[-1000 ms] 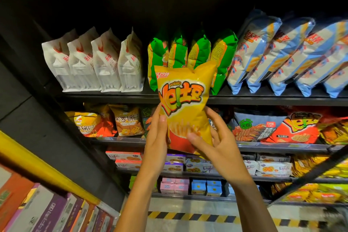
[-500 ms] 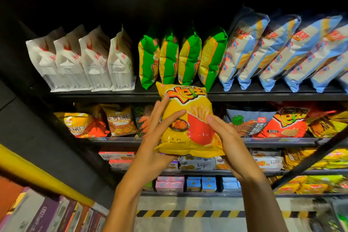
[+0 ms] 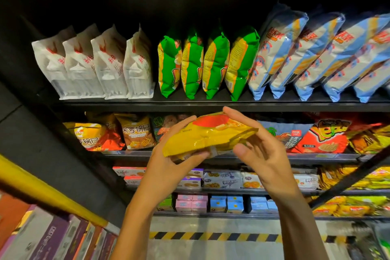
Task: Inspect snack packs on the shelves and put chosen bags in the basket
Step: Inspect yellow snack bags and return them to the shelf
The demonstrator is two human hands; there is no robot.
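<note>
A yellow snack bag (image 3: 202, 137) with a red panel lies almost flat in front of the second shelf, held between both of my hands. My left hand (image 3: 166, 167) grips its left end, fingers over the top and thumb underneath. My right hand (image 3: 266, 154) holds the right end, with long fingers reaching over the far side and the thumb on the near side. The bag's front print faces up and away, so I see mostly its plain yellow underside and seam. No basket can be made out clearly.
The top shelf (image 3: 126, 104) carries white bags (image 3: 95, 65), green bags (image 3: 206, 63) and pale blue bags (image 3: 316, 55). Lower shelves hold orange and red packs (image 3: 329, 135) and small boxes (image 3: 221, 179). A dark slanted bar (image 3: 348, 177) crosses the right side. A hazard-striped floor edge (image 3: 211, 236) lies below.
The yellow bag went from upright with its front towards me to tipped over nearly flat, and came lower. Both hands turned with it and kept hold.
</note>
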